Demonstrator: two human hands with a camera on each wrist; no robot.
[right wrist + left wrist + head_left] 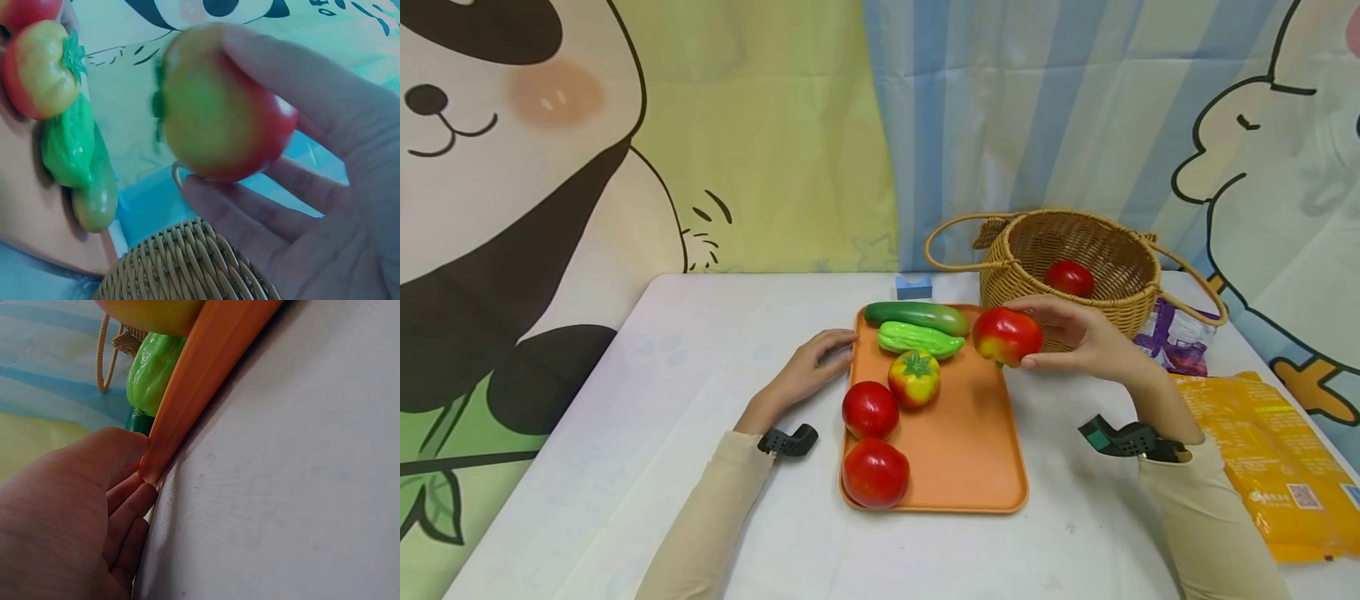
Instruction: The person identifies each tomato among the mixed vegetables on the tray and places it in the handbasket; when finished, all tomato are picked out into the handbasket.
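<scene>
My right hand (1071, 337) grips a red-and-yellow toy tomato (1006, 336) between thumb and fingers, above the right edge of an orange tray (966, 450). In the right wrist view the tomato (219, 119) has its green leaves facing left. At the tray's left edge, my left hand (808, 371) rests its fingertips against the rim, fingers loosely extended. The tray carries a cucumber (917, 317), a light green bumpy vegetable (920, 339), another red-and-yellow tomato (914, 382) and two red fruits, one (870, 410) behind the other (876, 473).
Behind my right hand stands a wicker basket (992, 283) with a red fruit (1069, 279) inside. A purple packet (1176, 337) and a large orange-yellow package (1273, 467) lie on the right. A small blue block (913, 287) sits beyond the tray.
</scene>
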